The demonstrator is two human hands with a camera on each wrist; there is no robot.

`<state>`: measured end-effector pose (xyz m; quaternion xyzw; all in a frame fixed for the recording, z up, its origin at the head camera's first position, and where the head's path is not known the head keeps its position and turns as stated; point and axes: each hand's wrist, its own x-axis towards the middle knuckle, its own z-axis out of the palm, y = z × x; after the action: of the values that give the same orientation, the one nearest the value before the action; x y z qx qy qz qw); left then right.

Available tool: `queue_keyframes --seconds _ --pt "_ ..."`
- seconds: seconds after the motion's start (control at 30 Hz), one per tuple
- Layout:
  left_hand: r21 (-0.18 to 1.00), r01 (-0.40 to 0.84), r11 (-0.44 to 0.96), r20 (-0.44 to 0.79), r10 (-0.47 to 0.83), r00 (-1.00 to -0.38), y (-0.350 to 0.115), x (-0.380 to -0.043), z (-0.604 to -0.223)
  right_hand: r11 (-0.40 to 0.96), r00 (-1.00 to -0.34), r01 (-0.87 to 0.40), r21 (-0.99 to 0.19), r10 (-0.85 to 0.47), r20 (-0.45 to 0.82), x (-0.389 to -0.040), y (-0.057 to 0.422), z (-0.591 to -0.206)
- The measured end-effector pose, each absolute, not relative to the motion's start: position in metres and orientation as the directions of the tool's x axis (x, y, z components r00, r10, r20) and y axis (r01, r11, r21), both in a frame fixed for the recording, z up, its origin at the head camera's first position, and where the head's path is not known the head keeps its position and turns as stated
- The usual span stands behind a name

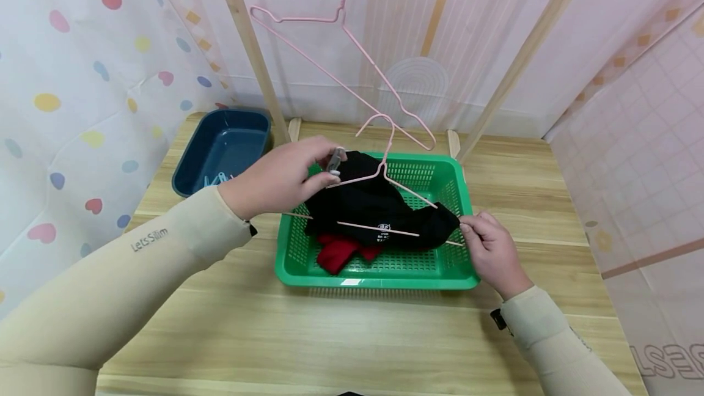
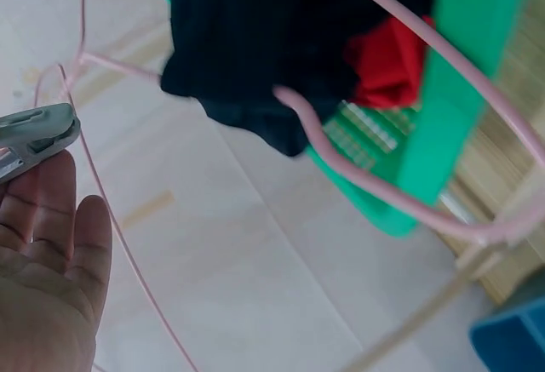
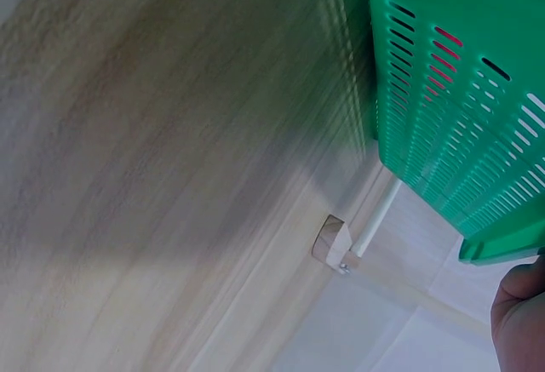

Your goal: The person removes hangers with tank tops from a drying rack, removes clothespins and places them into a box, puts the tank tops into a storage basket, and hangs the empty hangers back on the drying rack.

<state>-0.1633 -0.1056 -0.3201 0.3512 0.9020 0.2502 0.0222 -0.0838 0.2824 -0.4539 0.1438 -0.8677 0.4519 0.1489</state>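
Between the thumb and fingers of my left hand [image 1: 288, 173] is a grey clothespin [image 1: 335, 162], also visible as a grey clip [image 2: 38, 134] in the left wrist view. My right hand [image 1: 489, 246] pinches one corner of a black garment [image 1: 357, 206] bearing a small white print. A pink hanger [image 1: 407, 188] lies with the garment over the green basket [image 1: 379, 283], its lower bar partly covered by the cloth. Red cloth [image 1: 338, 255] sits beneath the black garment, inside the basket. In the right wrist view only part of the right hand [image 3: 521, 325] shows.
A second pink hanger [image 1: 385, 75] hangs above the basket. Wooden posts [image 1: 250, 35] of a frame rise behind on both sides. At the back left, a dark blue tub [image 1: 231, 145] holds light blue clothespins [image 1: 217, 179]. Everything stands on a wood-grain table [image 1: 308, 335].
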Motion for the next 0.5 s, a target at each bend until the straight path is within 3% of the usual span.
queue_keyframes --seconds 0.5 --pt "0.445 0.441 0.779 0.063 0.464 -0.884 -0.173 -0.186 -0.329 0.550 -0.914 -0.384 -0.742 -0.114 0.389 -0.083 0.283 -0.453"
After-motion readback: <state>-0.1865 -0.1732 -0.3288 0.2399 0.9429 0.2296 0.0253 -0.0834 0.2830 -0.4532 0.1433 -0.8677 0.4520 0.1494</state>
